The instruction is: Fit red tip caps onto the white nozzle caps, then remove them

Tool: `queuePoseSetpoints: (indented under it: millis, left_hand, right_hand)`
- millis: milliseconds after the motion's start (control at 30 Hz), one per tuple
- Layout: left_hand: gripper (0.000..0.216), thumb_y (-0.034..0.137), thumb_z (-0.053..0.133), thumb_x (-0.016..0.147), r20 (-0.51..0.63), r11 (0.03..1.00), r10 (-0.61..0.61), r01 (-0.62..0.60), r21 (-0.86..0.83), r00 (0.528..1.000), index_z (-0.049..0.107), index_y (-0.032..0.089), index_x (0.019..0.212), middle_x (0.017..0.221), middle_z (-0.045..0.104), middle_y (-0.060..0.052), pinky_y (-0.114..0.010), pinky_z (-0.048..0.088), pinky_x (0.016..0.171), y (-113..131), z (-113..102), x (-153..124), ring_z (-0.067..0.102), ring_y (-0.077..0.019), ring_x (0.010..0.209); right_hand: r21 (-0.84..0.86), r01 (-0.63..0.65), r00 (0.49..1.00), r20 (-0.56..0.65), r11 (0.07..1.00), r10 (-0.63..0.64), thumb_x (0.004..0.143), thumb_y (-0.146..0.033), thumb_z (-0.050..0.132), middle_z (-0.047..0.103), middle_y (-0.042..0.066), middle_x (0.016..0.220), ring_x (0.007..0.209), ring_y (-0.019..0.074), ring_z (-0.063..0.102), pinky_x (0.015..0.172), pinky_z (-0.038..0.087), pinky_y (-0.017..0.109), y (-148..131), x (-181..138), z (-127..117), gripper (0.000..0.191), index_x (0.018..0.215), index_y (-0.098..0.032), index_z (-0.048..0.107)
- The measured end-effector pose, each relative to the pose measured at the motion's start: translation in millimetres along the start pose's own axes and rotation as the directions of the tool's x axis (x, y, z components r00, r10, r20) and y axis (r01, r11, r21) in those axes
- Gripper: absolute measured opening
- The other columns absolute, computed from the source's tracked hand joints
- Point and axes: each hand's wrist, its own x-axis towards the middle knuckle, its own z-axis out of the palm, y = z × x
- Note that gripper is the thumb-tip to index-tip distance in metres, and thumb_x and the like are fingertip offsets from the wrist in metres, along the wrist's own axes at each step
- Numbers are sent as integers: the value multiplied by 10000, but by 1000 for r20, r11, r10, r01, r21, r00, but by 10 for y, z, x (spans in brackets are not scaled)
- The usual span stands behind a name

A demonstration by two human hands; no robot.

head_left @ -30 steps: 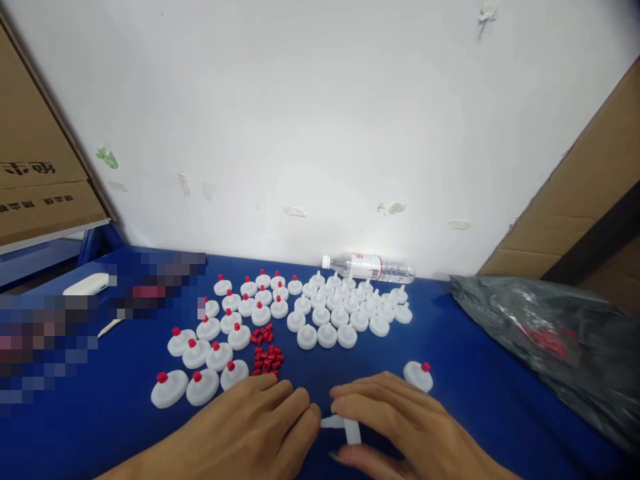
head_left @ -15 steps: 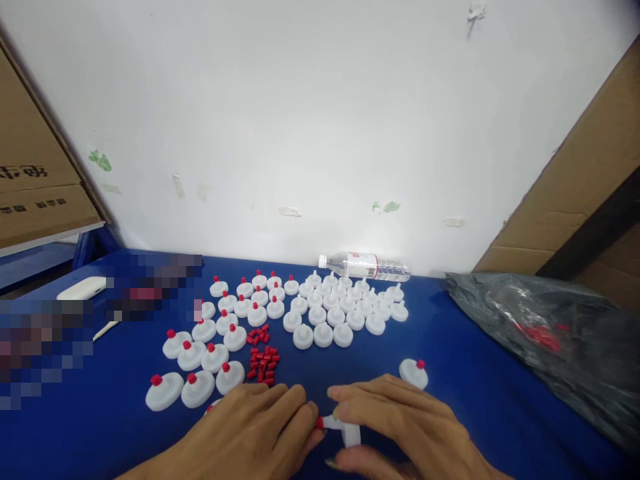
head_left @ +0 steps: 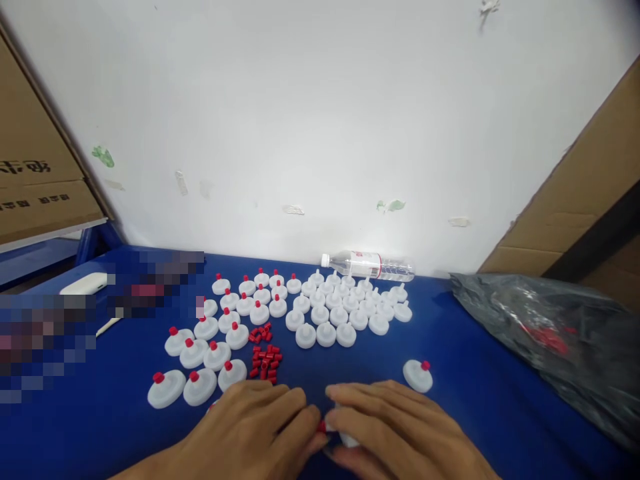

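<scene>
My left hand (head_left: 260,427) pinches a small red cap (head_left: 323,427) at the front of the blue table. Facing it, my right hand (head_left: 395,427) is closed round a white round lid with a nozzle (head_left: 349,440), mostly hidden by the fingers. The red cap sits at the nozzle's tip, pointing left. Left of my hands stand several white lids with red caps on their nozzles (head_left: 200,387). A pile of loose red caps (head_left: 264,361) lies just beyond my left hand. Farther back are several uncapped white nozzle lids (head_left: 326,335).
One capped lid (head_left: 418,377) lies beyond my right hand. A clear plastic bottle (head_left: 367,265) rests on its side against the white wall. At the right lies a dark plastic bag (head_left: 555,333) with red pieces inside. Cardboard (head_left: 40,193) stands left; a white device (head_left: 85,283) lies near it.
My right hand has moved slightly left and its fingers have closed farther over the white lid, bringing the hands nearer together. The view has shifted slightly.
</scene>
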Motion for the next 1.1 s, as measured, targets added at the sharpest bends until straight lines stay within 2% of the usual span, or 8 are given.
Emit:
queuePoseSetpoints:
  millis: [167,333,500,600,700,867,933,1100]
  left_hand:
    - [376,187,331,1132,-105,996,-88,89,6,991,561,229,837,641,572,28,-320,414,552,-67,-143,126,521,-160,533]
    - [313,172,389,1093,-171,985,-174,173,-18,970,584,231,855,665,601,10,-344,432,655,-38,-291,155,550,-194,647]
    - [210,85,447,1006,-103,982,-182,176,-64,978,602,225,983,781,655,-13,-378,433,718,-87,-332,128,587,-227,780]
    - [284,27,454,947,-57,977,-175,167,-130,983,606,202,1112,872,683,-34,-387,437,722,-150,-351,99,593,-219,787]
    - [372,12,423,951,-24,934,-278,265,-240,960,618,216,1193,911,683,-38,-394,436,742,-173,-366,65,585,-213,781]
    - [363,107,411,985,-9,721,-546,464,-515,838,661,296,1167,1029,672,-33,-393,453,863,-186,-385,51,591,-242,934]
    - [379,109,472,933,6,611,-607,471,-636,795,677,329,1164,1056,661,-16,-359,476,881,-217,-398,70,590,-243,1012]
    - [500,58,522,799,175,262,-623,414,-872,762,687,352,1167,1115,648,-14,-297,502,778,-282,-395,110,560,-241,1141]
  right_hand:
    - [-89,-102,995,-7,991,102,1103,-204,481,787,39,1208,1046,143,778,953,604,219,101,-39,54,237,1159,-233,710]
    - [-65,-170,984,41,983,173,1049,-204,592,751,47,1159,1045,196,745,913,616,329,248,-108,56,110,1103,-252,675]
    - [-8,-335,927,175,942,332,1078,-212,525,691,19,1099,948,177,705,856,595,355,323,-128,61,119,1118,-277,617]
    - [-14,-398,893,222,917,391,1095,-207,452,677,8,1083,950,172,697,847,586,351,361,-145,48,173,1185,-292,573]
    - [-96,-386,892,215,917,398,1064,-154,416,681,19,1131,1005,192,701,872,579,383,411,-174,25,295,1290,-300,536]
    - [-255,-310,893,253,916,372,944,-37,349,691,33,1130,963,211,703,843,554,432,539,-245,17,408,1178,-269,590]
    - [-311,-309,892,232,899,387,919,-33,355,701,27,1112,934,214,700,815,542,429,605,-275,18,419,1153,-268,610]
    - [-364,-345,888,173,865,427,909,-48,388,718,15,1086,948,227,697,848,519,445,755,-330,-23,381,1098,-266,637]
